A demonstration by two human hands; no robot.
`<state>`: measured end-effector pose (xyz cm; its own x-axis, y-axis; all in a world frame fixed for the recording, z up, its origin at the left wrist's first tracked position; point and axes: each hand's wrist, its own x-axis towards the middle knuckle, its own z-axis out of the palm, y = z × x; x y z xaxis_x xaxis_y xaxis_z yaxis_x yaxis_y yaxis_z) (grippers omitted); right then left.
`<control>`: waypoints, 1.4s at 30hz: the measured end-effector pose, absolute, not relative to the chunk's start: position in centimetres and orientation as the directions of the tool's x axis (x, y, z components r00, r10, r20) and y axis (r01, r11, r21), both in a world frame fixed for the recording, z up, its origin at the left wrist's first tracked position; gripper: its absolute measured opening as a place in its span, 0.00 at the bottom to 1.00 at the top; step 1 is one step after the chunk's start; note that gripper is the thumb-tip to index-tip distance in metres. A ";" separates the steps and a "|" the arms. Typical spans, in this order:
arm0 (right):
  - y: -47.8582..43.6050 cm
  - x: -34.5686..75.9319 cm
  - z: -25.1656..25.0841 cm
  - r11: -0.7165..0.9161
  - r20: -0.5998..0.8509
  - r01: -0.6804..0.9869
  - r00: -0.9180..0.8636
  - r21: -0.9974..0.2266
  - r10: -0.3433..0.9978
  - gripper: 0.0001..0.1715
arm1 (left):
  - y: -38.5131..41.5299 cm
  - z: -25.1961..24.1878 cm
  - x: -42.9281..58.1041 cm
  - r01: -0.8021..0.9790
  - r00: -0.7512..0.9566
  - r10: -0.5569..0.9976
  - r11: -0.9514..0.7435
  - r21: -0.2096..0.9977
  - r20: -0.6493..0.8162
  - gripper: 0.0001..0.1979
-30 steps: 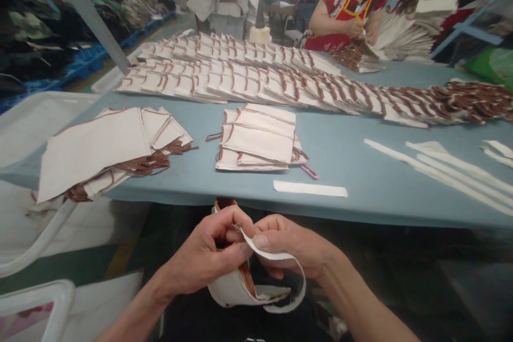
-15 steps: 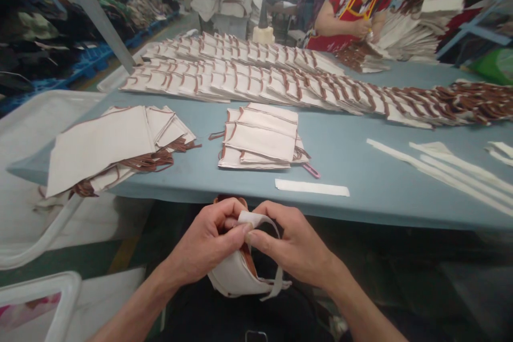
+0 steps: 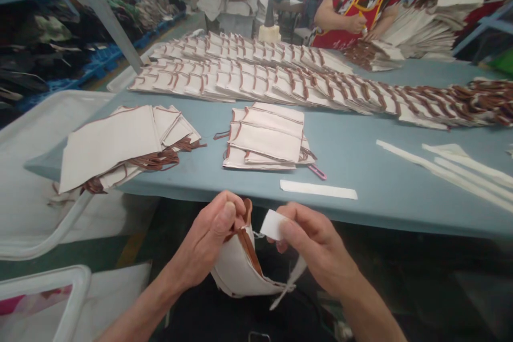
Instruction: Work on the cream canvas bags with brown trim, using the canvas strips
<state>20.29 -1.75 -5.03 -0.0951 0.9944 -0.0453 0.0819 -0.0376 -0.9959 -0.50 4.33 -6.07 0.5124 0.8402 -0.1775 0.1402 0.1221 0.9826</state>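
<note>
Over my lap, below the table's front edge, my left hand (image 3: 214,232) pinches the upper edge of a white fabric piece with brown trim (image 3: 236,270). That piece hangs partly folded, its brown inner side showing. My right hand (image 3: 315,238) grips a white fabric strip (image 3: 272,224) between thumb and fingers, a little to the right of the left hand. One end of the strip stands up above the thumb; its tail dangles below the hand, near the piece's lower right corner. Whether the tail is attached there I cannot tell.
The blue-covered table (image 3: 208,184) bears a small stack of white pieces (image 3: 264,141), a left pile with brown cords (image 3: 112,136), a pink tool (image 3: 318,172), a short white strip (image 3: 318,189) and longer strips (image 3: 420,171). Long overlapping rows (image 3: 256,83) lie behind. A co-worker (image 3: 356,16) stands across.
My right hand has moved right, away from the left, taking the strip's upper end with it. My left hand still pinches the fabric piece. The camera view has shifted slightly.
</note>
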 end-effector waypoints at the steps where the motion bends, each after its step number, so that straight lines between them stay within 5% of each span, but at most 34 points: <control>1: -2.2 20.2 -5.2 -0.046 -0.050 0.051 -0.072 -0.998 0.996 0.23 | 4.3 -6.4 -0.5 0.144 0.455 0.873 0.121 0.982 -0.174 0.28; 4: -3.4 19.1 -6.4 -0.067 -0.067 -0.017 -0.025 -0.998 0.997 0.23 | 4.0 -7.4 -0.3 0.220 0.363 0.919 0.077 0.972 -0.155 0.35; 8: -4.6 16.4 -9.0 -0.134 -0.145 -0.127 0.077 -0.983 0.986 0.26 | 3.8 -8.2 -0.6 0.286 0.494 0.854 0.018 0.958 -0.163 0.36; 16: -5.6 13.4 -14.1 -0.266 -0.318 -0.187 0.368 -0.946 0.873 0.33 | 3.6 -8.4 -2.9 0.455 0.649 0.682 0.006 0.890 -0.336 0.10; 20: -5.5 13.8 -12.1 -0.258 -0.304 -0.167 0.375 -0.952 0.876 0.36 | 3.9 -7.9 -3.6 0.516 0.602 0.714 -0.006 0.857 -0.357 0.14; 24: -6.4 14.4 -7.2 -0.275 -0.321 -0.191 0.288 -0.942 0.902 0.31 | 4.7 -6.3 -3.3 0.397 0.585 0.765 0.021 0.918 -0.271 0.17; 31: -3.5 14.5 -4.4 -0.132 -0.103 0.107 0.238 -0.985 0.966 0.24 | 5.6 -4.2 -0.8 0.194 0.512 0.856 -0.032 0.981 -0.073 0.15; 42: -2.4 16.1 -4.1 -0.122 -0.023 0.382 0.254 -0.916 0.967 0.19 | 6.5 -5.6 -0.6 0.034 0.589 0.782 0.227 0.973 -0.203 0.19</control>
